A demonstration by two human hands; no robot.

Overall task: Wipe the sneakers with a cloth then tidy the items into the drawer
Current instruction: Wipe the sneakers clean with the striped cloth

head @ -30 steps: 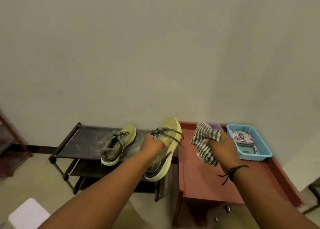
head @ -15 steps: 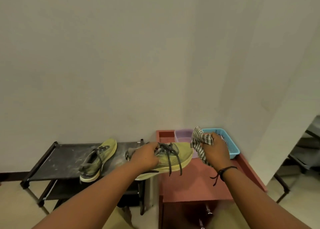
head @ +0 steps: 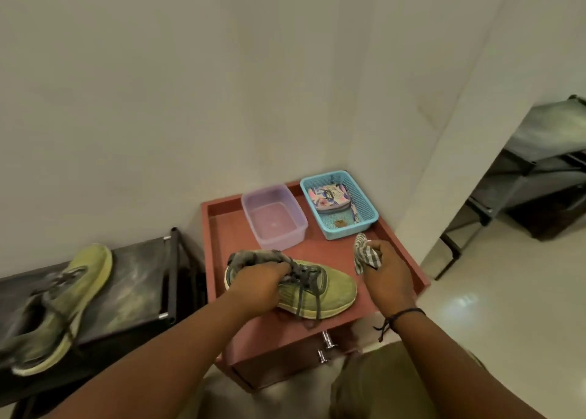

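Lowered from the air, one sneaker (head: 320, 291) now sits on the red worktop (head: 317, 326), left hand (head: 258, 287) gripping its tongue. Right hand (head: 388, 271) clutches one checked cloth (head: 364, 253). Second sneaker (head: 68, 298) lies on the rack (head: 139, 288); two tubs stand behind.

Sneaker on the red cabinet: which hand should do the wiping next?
Right. The right hand already grips the checked cloth just beside the sneaker toe, while the left hand holds that sneaker at the laces on the cabinet top, so it is probably best kept steadying.
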